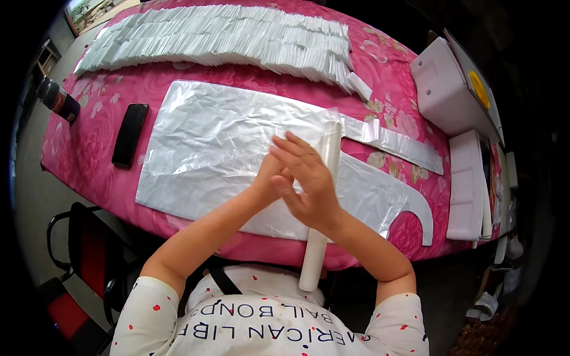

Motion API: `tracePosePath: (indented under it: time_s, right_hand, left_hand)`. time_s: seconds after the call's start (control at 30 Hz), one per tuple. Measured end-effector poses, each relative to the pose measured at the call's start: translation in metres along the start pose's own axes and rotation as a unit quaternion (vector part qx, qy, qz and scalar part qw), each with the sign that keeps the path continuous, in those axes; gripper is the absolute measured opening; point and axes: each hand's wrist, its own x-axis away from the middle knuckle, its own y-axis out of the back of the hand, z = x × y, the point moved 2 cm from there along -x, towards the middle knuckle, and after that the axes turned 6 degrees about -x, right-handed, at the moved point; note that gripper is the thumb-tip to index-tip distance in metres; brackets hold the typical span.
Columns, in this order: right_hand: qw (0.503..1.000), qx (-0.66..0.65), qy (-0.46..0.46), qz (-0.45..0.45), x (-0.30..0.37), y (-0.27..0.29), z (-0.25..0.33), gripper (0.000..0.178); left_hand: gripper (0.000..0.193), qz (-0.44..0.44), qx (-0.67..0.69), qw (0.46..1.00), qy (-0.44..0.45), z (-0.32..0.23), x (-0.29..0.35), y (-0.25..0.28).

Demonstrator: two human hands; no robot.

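My hands meet above a stack of thin, shiny white plastic sheets (202, 142), cut in a bib-like shape with a curved notch at the right end. My right hand (306, 181) has its fingers stretched out and lies across the left. Most of my left hand (270, 178) is hidden behind it, so its fingers barely show. Just beside the right hand, a long whitish tube (317, 255) lies crosswise over the sheets, its near end jutting past the table edge toward my body. Neither hand is seen gripping the tube.
Long rows of folded white plastic packets (219, 35) line the far side of the pink flowered tablecloth (95, 154). At left are a black phone (130, 135) and a dark bottle (58, 99). A folded plastic strip (398, 144) and white foam boxes (442, 80) sit at right. Chairs (95, 249) stand lower left.
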Motion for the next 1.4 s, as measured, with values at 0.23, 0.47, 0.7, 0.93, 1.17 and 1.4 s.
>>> tracePosePath:
  time_s: [0.23, 0.47, 0.7, 0.93, 1.17, 1.4]
  right_hand:
    - [0.975, 0.171, -0.110, 0.083, 0.100, 0.080, -0.039, 0.041]
    - [0.945, 0.203, -0.075, 0.247, 0.103, 0.069, -0.054, 0.055]
    - [0.942, 0.042, 0.078, 0.323, 0.021, -0.074, -0.010, 0.063]
    - [0.972, -0.099, 0.085, 0.194, -0.047, -0.104, -0.009, 0.044]
    - [0.944, 0.091, 0.145, 0.281, -0.093, -0.206, -0.042, 0.047]
    - [0.990, 0.051, -0.126, -0.027, -0.111, -0.278, -0.018, 0.071]
  left_hand:
    - [0.059, -0.016, 0.340, 0.894, 0.292, -0.007, -0.073, -0.013]
    - [0.051, 0.005, 0.268, 0.921, 0.282, -0.008, -0.066, 0.011]
    - [0.044, -0.055, 0.124, 0.971, 0.195, -0.031, 0.023, 0.142]
    - [0.040, -0.212, -0.010, 0.950, 0.231, -0.028, 0.192, 0.224]
    - [0.045, -0.231, -0.211, 0.926, 0.209, -0.023, 0.254, 0.195]
    - [0.080, -0.208, -0.424, 0.851, 0.230, -0.022, 0.235, 0.184]
